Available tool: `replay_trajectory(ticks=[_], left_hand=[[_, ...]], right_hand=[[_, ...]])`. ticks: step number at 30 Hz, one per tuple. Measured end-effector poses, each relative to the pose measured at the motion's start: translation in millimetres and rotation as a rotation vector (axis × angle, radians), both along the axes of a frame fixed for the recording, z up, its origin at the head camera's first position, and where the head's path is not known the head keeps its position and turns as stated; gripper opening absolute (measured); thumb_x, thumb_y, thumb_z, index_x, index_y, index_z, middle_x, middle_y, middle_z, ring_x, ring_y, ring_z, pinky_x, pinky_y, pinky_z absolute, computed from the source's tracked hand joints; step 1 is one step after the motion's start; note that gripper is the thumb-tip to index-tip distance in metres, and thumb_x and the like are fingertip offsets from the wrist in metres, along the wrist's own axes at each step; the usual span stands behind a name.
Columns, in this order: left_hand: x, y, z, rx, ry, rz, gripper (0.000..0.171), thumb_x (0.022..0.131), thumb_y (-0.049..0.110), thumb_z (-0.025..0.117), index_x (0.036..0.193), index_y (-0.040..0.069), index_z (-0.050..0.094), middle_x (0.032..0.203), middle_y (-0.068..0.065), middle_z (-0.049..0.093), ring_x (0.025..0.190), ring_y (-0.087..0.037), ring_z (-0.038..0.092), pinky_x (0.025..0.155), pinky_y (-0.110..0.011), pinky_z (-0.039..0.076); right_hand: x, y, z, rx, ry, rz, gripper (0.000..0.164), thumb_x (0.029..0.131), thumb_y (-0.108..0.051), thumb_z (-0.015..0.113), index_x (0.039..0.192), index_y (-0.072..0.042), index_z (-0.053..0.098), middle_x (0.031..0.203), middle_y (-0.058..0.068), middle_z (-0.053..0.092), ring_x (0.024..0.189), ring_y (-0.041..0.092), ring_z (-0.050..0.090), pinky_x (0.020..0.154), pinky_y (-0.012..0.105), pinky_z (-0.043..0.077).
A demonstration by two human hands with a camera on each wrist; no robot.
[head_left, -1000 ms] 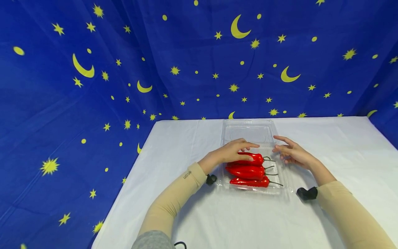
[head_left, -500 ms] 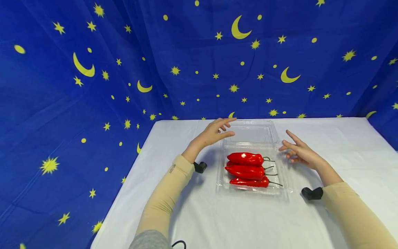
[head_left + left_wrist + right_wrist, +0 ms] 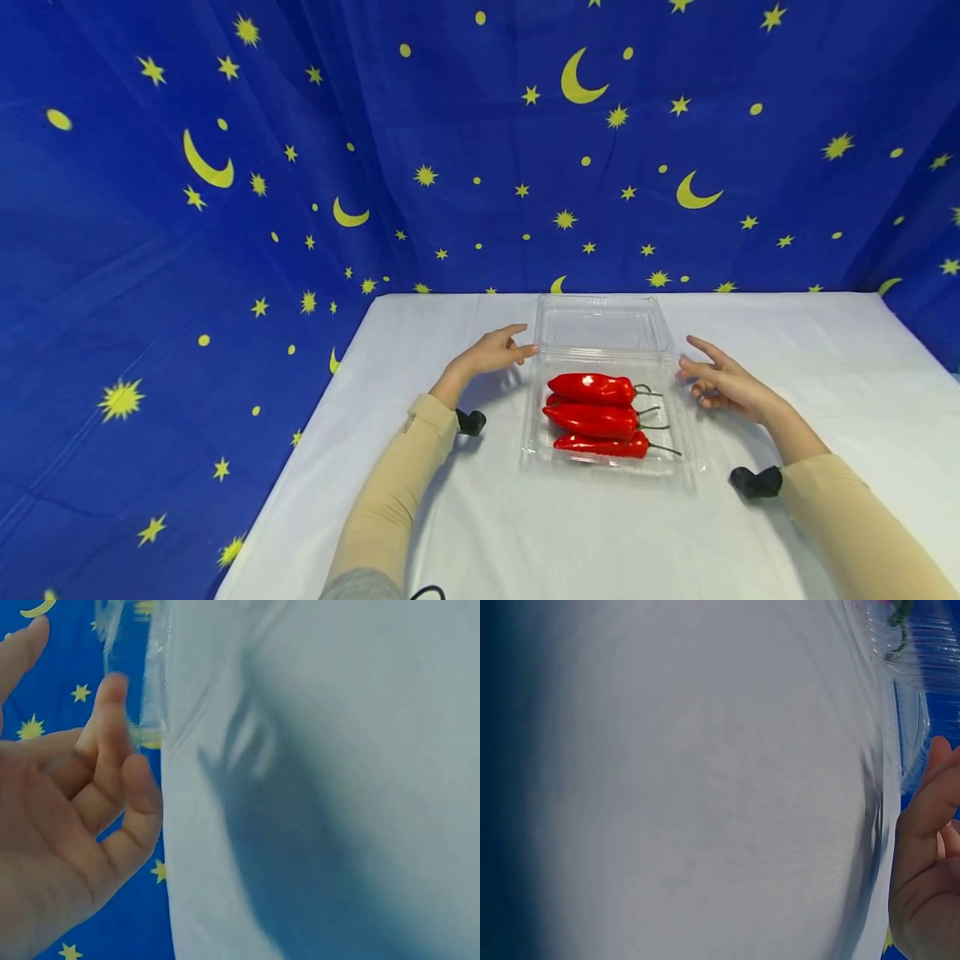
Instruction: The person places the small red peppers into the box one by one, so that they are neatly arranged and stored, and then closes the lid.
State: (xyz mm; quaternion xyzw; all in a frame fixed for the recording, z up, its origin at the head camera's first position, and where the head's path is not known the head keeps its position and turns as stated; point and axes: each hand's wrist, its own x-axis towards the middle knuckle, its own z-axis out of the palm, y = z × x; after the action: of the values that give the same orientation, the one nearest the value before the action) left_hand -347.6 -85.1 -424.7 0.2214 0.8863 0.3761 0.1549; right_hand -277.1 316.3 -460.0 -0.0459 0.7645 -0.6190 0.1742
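Observation:
A clear plastic clamshell container (image 3: 678,450) lies on the white table, its lid (image 3: 600,327) folded back towards the curtain. Several glossy red peppers (image 3: 596,419) lie in the near half, one partly hidden beneath others, their green stems pointing right. My left hand (image 3: 491,352) hovers at the container's left side, near the hinge, fingers loosely bent and holding nothing; its palm (image 3: 52,847) shows in the left wrist view. On the opposite side my right hand (image 3: 731,385) is held just off the container, index finger extended, also holding nothing.
A white cloth (image 3: 585,542) covers the table. Behind and to the left hangs a blue curtain (image 3: 495,125) with yellow moons and stars. A black wrist mount (image 3: 756,482) juts from the right sleeve, another (image 3: 471,422) from the left.
My left hand has moved off the top pepper, up to the lid's left side, then down beside the container. My right hand has drawn slightly right. The peppers stay put.

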Motion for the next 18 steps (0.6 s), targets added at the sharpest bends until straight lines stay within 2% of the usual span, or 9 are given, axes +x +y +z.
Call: replay_trajectory(ticks=[4,8,12,15,18], left_hand=[[2.6,5,-7.8,0.074,-0.105,-0.033,0.071,0.094,0.039,0.056,0.148,0.005,0.027,0.088,-0.009,0.068,0.076,-0.024,0.062,0.070,-0.033,0.048],[4.9,8,-13.1,0.180,-0.161,-0.010,0.067,0.094,0.028,0.057,0.147,0.001,0.027,0.084,-0.009,0.068,0.063,-0.019,0.056,0.061,-0.029,0.046],[6.6,10,-19.6,0.294,-0.239,0.011,0.061,0.094,0.018,0.056,0.145,-0.002,0.030,0.080,-0.008,0.066,0.059,-0.012,0.051,0.056,-0.024,0.041],[7.2,11,-24.0,0.368,-0.286,0.019,0.057,0.095,0.013,0.055,0.145,-0.002,0.031,0.079,-0.007,0.064,0.059,-0.011,0.050,0.054,-0.024,0.038],[7.6,12,-26.4,0.407,-0.288,0.028,0.056,0.095,0.011,0.055,0.145,0.002,0.032,0.081,-0.006,0.063,0.061,-0.012,0.052,0.055,-0.025,0.039]], right_hand=[[-0.8,-1,-1.9,-0.005,-0.002,0.009,0.079,0.099,-0.031,0.049,0.151,-0.011,-0.007,0.105,0.006,0.059,0.063,0.008,0.054,0.053,0.025,0.048],[-1.1,-1,-3.3,-0.024,-0.020,0.017,0.076,0.099,-0.030,0.050,0.151,-0.005,0.000,0.101,0.003,0.059,0.064,0.007,0.054,0.054,0.024,0.049],[-0.7,-2,-3.6,-0.049,-0.048,0.023,0.069,0.099,-0.030,0.050,0.149,0.001,0.013,0.092,0.001,0.058,0.063,0.007,0.053,0.054,0.024,0.049],[-0.1,-4,-3.2,-0.062,-0.050,0.024,0.065,0.099,-0.029,0.051,0.149,-0.003,0.019,0.089,0.001,0.058,0.061,0.007,0.053,0.053,0.023,0.049],[0.5,-5,-2.6,-0.068,-0.036,0.024,0.063,0.098,-0.027,0.052,0.149,-0.007,0.020,0.091,0.001,0.060,0.060,0.007,0.054,0.053,0.023,0.049]])
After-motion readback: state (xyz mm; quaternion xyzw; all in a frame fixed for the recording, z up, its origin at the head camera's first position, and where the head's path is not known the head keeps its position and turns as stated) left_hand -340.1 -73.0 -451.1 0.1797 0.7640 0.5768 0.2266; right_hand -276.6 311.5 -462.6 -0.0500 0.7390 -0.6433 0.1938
